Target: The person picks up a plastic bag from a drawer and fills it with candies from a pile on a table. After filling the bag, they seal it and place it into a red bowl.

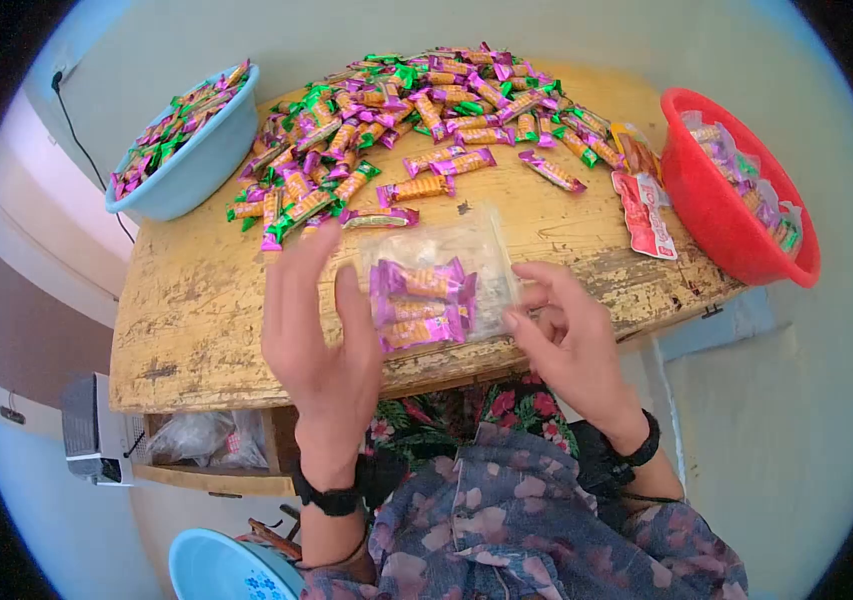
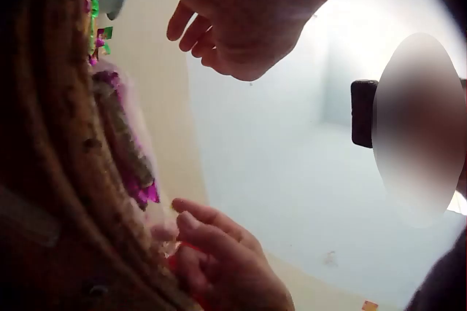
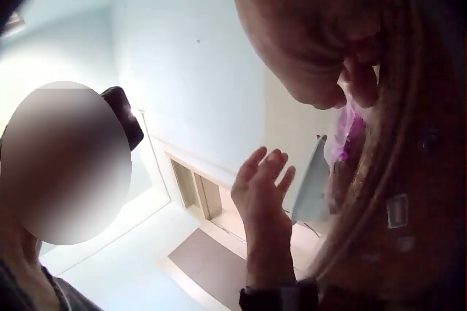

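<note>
A clear plastic bag [image 1: 487,246] lies flat near the table's front edge, with several purple-wrapped snack bars [image 1: 421,308] stacked inside. At the bag's right edge, my right hand [image 1: 578,345] pinches the plastic between thumb and curled fingers. My left hand [image 1: 318,345] is raised left of the bag, fingers extended and holding nothing. The left wrist view shows the bagged bars side-on [image 2: 125,136], with the right hand [image 2: 226,256] at the bag's end. In the right wrist view, fingertips of the right hand [image 3: 314,41] meet the bag's edge.
Loose purple and green snack bars [image 1: 426,100] are heaped at the table's back. A blue basin [image 1: 191,175] of bars stands left; a red basin [image 1: 711,215] with filled bags stands right, near a red-and-white packet [image 1: 643,215]. Below are an open drawer [image 1: 216,480] and another blue basin [image 1: 206,560].
</note>
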The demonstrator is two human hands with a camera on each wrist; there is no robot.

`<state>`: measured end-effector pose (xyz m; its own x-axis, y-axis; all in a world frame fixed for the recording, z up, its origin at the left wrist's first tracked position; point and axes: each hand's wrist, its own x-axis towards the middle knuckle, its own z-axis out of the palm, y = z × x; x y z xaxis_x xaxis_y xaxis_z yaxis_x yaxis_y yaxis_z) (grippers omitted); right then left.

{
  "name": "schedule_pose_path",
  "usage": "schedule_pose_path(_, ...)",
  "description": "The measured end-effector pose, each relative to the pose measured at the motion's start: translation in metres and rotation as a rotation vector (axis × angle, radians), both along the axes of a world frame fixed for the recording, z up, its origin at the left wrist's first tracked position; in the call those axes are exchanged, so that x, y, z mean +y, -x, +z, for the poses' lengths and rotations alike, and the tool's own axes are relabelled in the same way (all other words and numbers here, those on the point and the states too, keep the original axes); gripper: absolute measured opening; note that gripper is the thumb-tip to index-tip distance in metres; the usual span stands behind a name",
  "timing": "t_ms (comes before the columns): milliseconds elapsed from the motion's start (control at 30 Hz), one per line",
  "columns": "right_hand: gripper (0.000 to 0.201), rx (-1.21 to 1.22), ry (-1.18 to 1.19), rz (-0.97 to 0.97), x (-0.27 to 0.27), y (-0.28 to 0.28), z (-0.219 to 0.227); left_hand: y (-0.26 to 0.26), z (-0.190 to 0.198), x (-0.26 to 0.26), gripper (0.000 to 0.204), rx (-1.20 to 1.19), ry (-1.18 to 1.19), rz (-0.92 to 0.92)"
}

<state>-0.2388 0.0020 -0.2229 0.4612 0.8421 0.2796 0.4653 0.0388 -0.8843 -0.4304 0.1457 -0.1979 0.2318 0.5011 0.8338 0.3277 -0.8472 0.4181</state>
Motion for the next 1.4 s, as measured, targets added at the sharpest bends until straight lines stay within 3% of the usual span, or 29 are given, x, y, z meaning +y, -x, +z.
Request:
schedule_pose_path(167,0.046,-0.117,-0.018,-0.012,0.006,-0.011,-0.003,0.007,-0.009,-0.027,0.032,0.314,-0.034,-0.109)
schedule_pose_path(200,0.045,-0.119,0.005,0.007,0.005,-0.01,-0.003,0.004,-0.009,-0.028,0.038,0.377,-0.018,-0.125)
schedule_pose_path(433,0.039,-0.039,0.043,0.033,0.002,-0.016,-0.006,-0.006,-0.03,-0.029,0.051,0.625,0.096,-0.035)
schedule_pose_path(600,0.035,-0.134,0.011,0.012,0.003,-0.012,-0.003,-0.002,-0.028,-0.039,0.066,0.753,0.114,0.048)
schedule_pose_path(800,0.033,-0.173,0.028,0.021,0.002,-0.013,0.0,0.0,-0.026,-0.032,0.079,0.827,0.144,0.014)
schedule_pose_path(1000,0.032,-0.203,0.03,0.053,0.001,-0.015,0.001,0.007,-0.014,-0.026,0.074,0.846,0.154,-0.096)
schedule_pose_path(1100,0.03,-0.08,0.012,0.026,0.0,-0.016,0.001,0.006,-0.02,-0.022,0.07,0.657,0.254,-0.138)
schedule_pose_path(1233,0.027,-0.009,-0.004,0.006,0.002,-0.019,-0.005,0.001,-0.014,-0.016,0.064,0.605,0.224,-0.098)
schedule_pose_path(1400,0.021,-0.201,-0.042,0.027,0.002,-0.018,-0.002,-0.025,-0.023,-0.014,0.063,0.655,0.184,-0.064)
